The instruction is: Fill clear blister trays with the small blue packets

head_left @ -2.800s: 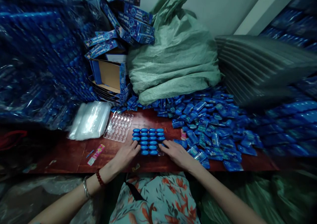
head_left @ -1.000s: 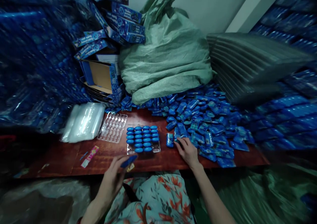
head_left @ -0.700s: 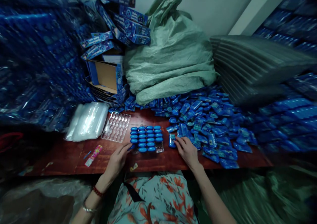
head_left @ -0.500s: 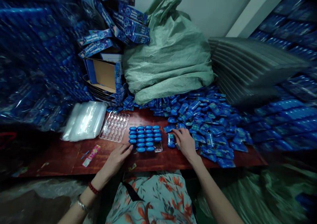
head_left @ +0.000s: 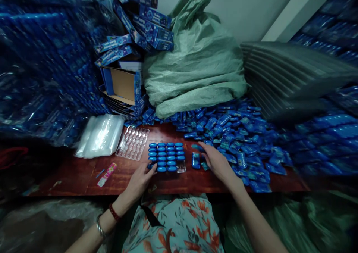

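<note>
Rows of glossy blue oval pieces [head_left: 161,153] fill most of a clear plastic tray [head_left: 181,167], whose front right corner shows bare plastic. My left hand [head_left: 140,178] is closed at the tray's front left corner, with thumb and finger around a blue oval piece [head_left: 151,166]. To the right, my right hand [head_left: 216,161] pinches a small blue packet [head_left: 197,147] at its fingertips, beside the heap of blue packets [head_left: 246,133]. Between that hand and the tray, another blue packet [head_left: 195,160] lies on the red-brown table [head_left: 117,186].
Left of the filled tray lie an unfilled clear tray [head_left: 132,143] and a stack of clear plastic bags [head_left: 100,135]. Behind stand blue cartons [head_left: 123,83] and a large green sack [head_left: 192,66]. Grey foam sheets [head_left: 291,74] lean at the right. A pink wrapper [head_left: 107,174] lies near the front edge.
My left hand has moved slightly right onto the tray's front left corner, where a blue piece now shows. My right hand has shifted a little right. The whole view has slid slightly.
</note>
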`<control>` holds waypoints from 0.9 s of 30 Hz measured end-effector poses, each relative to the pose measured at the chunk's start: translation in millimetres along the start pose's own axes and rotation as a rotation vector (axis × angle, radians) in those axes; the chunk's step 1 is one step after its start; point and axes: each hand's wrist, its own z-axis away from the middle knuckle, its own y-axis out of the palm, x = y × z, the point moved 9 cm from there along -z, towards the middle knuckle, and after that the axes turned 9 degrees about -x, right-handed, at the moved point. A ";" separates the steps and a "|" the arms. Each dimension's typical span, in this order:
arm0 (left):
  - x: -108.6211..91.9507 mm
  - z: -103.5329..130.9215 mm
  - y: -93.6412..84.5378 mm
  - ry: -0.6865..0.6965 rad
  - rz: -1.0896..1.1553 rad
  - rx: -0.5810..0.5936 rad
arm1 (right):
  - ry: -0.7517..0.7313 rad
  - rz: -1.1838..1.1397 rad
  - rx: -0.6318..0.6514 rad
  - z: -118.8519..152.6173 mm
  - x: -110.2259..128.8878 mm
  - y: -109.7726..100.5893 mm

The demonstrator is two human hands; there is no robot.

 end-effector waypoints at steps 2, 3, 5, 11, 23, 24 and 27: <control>2.3 1.8 -0.6 -0.019 -0.040 -0.039 | 0.033 -0.173 0.049 16.3 8.0 -6.0; 2.0 2.1 -0.4 -0.014 -0.056 -0.047 | 0.032 -0.236 0.074 22.6 13.2 -6.0; -1.1 2.7 1.0 0.012 -0.065 -0.047 | 0.000 -0.318 0.083 29.9 24.9 -2.3; -6.3 5.4 3.7 0.003 -0.046 -0.041 | -0.175 -0.174 -0.015 26.1 58.5 25.0; -5.9 1.1 -1.3 -0.004 0.018 -0.028 | -0.629 0.243 0.169 19.9 120.2 42.6; -5.5 -1.4 -4.8 -0.016 0.039 -0.039 | -0.609 0.247 0.156 21.0 118.0 42.9; -5.3 -26.3 -24.9 -0.114 0.122 -0.165 | -0.491 0.190 0.014 26.7 103.6 33.0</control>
